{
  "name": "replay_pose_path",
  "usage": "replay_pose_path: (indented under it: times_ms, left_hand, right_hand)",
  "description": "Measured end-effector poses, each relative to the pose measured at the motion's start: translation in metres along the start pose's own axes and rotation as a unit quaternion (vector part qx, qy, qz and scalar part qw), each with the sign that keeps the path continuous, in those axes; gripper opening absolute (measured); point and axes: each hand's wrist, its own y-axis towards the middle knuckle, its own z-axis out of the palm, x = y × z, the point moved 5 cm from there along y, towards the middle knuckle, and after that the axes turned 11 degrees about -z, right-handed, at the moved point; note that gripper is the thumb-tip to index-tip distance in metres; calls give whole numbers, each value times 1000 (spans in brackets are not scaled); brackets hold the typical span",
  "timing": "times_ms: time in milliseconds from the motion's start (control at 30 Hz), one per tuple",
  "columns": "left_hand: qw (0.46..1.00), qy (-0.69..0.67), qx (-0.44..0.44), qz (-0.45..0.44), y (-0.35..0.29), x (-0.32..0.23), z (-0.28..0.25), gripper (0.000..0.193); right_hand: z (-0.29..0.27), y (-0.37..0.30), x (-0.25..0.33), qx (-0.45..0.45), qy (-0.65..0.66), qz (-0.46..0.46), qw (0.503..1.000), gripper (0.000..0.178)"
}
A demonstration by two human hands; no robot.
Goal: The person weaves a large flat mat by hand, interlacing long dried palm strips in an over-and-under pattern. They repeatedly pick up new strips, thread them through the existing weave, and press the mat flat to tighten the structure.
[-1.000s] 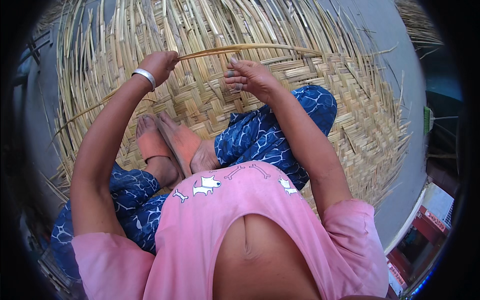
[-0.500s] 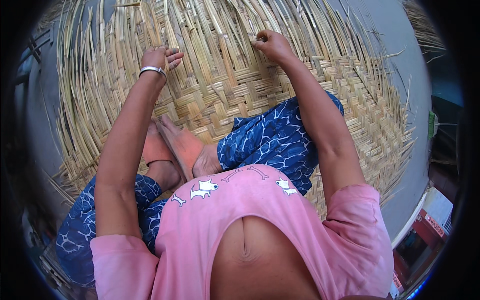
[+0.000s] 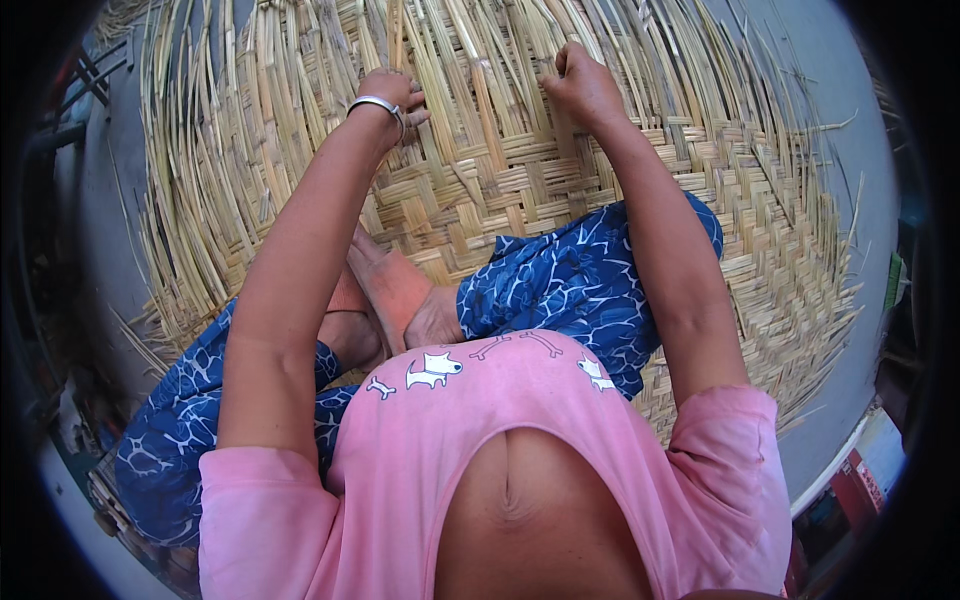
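Observation:
A large mat (image 3: 520, 185) of pale, flat reed strips lies in front of me and under my legs. Its near part is tightly woven, while the loose strips (image 3: 470, 60) fan out toward the far edge. My left hand (image 3: 392, 92), with a silver bangle (image 3: 378, 103) at the wrist, is bent over the loose strips left of centre, its fingers curled onto them. To the right, my right hand (image 3: 588, 90) is closed among the strips just beyond the woven part. Its palm and fingertips are mostly hidden, so the strip in its grip barely shows.
My sandalled feet (image 3: 400, 290) and crossed legs in blue patterned trousers (image 3: 570, 265) rest on the mat's near side. Smooth grey floor (image 3: 845, 190) surrounds it. A dark frame of bars (image 3: 90, 85) stands at the far left, and a green-edged thing (image 3: 893, 280) lies at the right.
My left hand has moved right and slightly farther away, closer to my right hand, and its fingers have curled more. The whole view has shifted a little, with the mat appearing farther right.

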Motion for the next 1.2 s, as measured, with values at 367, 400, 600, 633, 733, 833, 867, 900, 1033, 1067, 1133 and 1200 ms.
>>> replay_pose_path:
  times_ms: [367,400,600,633,733,833,867,900,1033,1067,1133,1200]
  left_hand:
    - [999,-20,-14,-33,26,10,-9,14]
    - [999,21,11,-42,21,9,-3,15]
    - [983,143,98,-66,18,3,6,18]
    - [984,146,79,-64,18,2,5,18]
    - [988,135,48,-52,9,0,12,19]
    - [996,72,56,-22,0,2,16,22]
    - [997,52,64,-11,1,3,16,23]
    - [997,32,72,0,2,5,15,24]
    - [986,-44,158,-36,3,11,12,30]
    - [983,-66,167,-46,1,12,11,31]
    - [978,-93,179,-54,-2,13,7,33]
    - [976,-96,191,-49,-4,14,6,33]
  right_hand:
    - [-1,0,25,-22,-198,-81,977,26]
    - [2,2,24,1,-211,-93,973,24]
    - [1,1,28,50,-130,-104,985,24]
    - [-2,0,27,46,-85,-98,991,25]
    - [5,6,15,-12,25,-164,986,26]
    - [6,14,15,-5,114,-163,980,28]
    - [7,15,14,26,153,-133,979,29]
    - [4,13,18,55,192,-101,975,30]
    - [4,10,23,85,331,-11,940,38]
    - [0,9,25,92,366,18,926,39]
    - [-12,4,38,98,411,17,906,38]
    - [-17,4,37,106,451,0,886,39]
